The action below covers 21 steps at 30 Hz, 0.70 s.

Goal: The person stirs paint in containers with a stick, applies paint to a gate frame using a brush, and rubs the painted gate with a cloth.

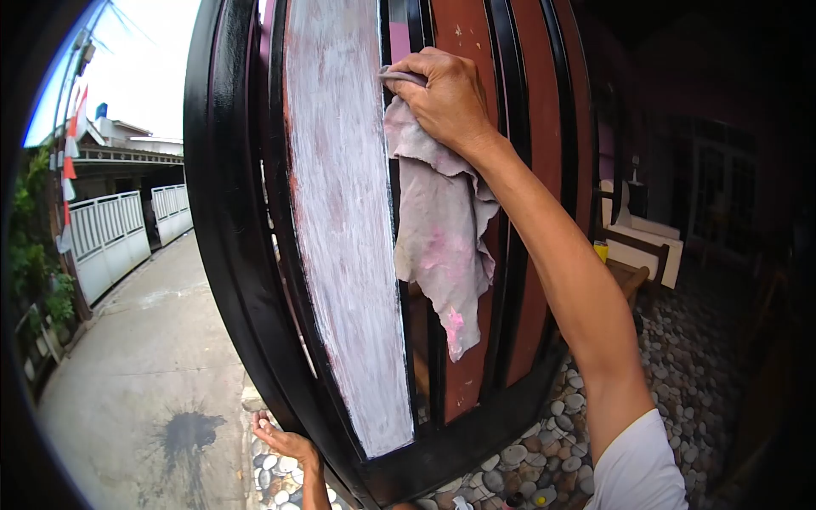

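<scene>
My right hand (446, 95) is closed around a grey rag (438, 212) with pink stains. A fold of the cloth is pinched at the right edge of a white-painted slat (344, 229), and the rest hangs down in front of the slats. Streaks in the white coat let darker colour through. Low on the left, my left hand (285, 440) is beside the black frame (234, 255) of the gate, fingers apart and nothing visible in them. Whether it touches the frame I cannot tell.
Reddish-brown slats (544, 170) alternate with black bars on the right. Beyond the gate, a concrete lane (144, 357) bears a dark splash stain (191, 431). Pebbled ground (561, 425) lies below. A wooden chair (642, 246) stands at the right, near a shadowed house.
</scene>
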{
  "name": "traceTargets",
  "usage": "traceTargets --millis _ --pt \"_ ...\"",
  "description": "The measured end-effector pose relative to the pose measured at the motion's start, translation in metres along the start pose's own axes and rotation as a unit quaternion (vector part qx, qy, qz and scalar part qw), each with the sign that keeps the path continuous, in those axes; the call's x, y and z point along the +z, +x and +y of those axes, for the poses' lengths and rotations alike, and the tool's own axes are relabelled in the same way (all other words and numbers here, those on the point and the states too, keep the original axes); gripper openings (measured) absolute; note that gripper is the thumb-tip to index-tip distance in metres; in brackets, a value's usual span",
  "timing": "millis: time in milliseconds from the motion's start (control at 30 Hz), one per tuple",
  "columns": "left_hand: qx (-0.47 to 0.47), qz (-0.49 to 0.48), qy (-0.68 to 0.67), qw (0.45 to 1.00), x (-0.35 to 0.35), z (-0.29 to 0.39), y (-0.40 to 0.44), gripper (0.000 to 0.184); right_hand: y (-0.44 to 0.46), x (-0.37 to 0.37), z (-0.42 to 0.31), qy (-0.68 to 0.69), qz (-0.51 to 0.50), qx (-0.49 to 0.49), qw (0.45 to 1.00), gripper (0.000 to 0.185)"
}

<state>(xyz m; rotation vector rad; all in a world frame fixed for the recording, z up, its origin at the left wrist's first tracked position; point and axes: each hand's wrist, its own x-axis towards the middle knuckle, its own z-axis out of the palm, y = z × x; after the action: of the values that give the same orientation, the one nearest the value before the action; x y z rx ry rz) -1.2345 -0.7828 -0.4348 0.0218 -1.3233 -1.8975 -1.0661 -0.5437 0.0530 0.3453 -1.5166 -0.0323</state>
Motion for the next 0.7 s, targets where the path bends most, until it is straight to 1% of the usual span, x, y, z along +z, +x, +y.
traceTargets --millis 100,167,233,300,367,400,467,500,567,700 --pt "-0.015 0.007 -0.016 1.000 0.003 0.012 -0.001 0.048 0.038 0.006 0.015 -0.035 0.026 -0.008 0.999 0.014" --pt "-0.019 0.008 -0.021 1.000 0.003 0.013 -0.002 0.048 0.056 0.006 0.019 -0.028 0.018 -0.008 0.999 0.015" --pt "-0.016 0.006 -0.020 1.000 0.003 0.012 -0.002 0.049 0.063 0.002 0.016 -0.057 -0.006 -0.038 0.998 0.014" --pt "-0.018 0.004 -0.016 1.000 0.002 0.010 -0.001 0.050 0.046 0.000 0.012 -0.064 -0.014 -0.043 0.997 0.014" --pt "0.006 0.006 -0.006 1.000 0.002 0.011 -0.003 0.051 0.025 -0.003 0.005 -0.087 -0.028 -0.059 0.994 0.014" --pt "0.006 0.004 -0.007 1.000 0.002 0.010 -0.003 0.051 0.021 -0.006 0.001 -0.109 -0.050 -0.046 0.992 0.016" --pt "0.014 0.021 -0.014 1.000 0.003 0.007 -0.003 0.045 0.028 -0.007 -0.001 -0.112 -0.044 -0.052 0.991 0.016" --pt "0.014 0.021 -0.015 1.000 0.003 0.006 -0.003 0.045 0.034 -0.005 0.000 -0.114 -0.038 -0.058 0.991 0.016" --pt "-0.001 0.006 -0.024 1.000 0.003 0.006 -0.002 0.054 0.057 0.001 0.011 -0.102 -0.026 -0.058 0.993 0.016" --pt "-0.008 0.000 -0.010 1.000 0.001 0.007 -0.002 0.055 0.069 0.004 0.018 -0.099 0.005 -0.069 0.993 0.016"
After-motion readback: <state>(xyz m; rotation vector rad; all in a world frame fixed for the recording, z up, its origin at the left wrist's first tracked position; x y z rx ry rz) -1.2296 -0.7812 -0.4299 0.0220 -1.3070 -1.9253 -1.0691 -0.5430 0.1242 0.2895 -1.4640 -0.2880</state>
